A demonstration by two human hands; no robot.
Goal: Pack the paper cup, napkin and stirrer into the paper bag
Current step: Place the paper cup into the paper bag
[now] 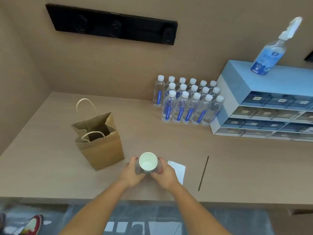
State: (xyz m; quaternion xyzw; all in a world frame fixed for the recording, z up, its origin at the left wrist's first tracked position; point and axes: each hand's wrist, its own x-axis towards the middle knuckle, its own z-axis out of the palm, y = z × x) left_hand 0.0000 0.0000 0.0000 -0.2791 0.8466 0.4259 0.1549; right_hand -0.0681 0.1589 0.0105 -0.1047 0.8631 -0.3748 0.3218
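Note:
A white paper cup (148, 162) stands upright near the counter's front edge, its mouth facing up. My left hand (131, 173) wraps its left side and my right hand (165, 175) wraps its right side. To the left stands a brown paper bag (103, 148), open at the top, with white cord handles. A white napkin (178, 171) lies flat just right of my right hand, partly hidden by it. Further right, a thin dark stirrer (203, 173) lies on the counter.
A block of several water bottles (186, 102) stands at the back right of the wooden counter (50, 167). A blue drawer cabinet (264, 106) carries a spray bottle (271, 53). A black socket strip (111, 24) is on the wall.

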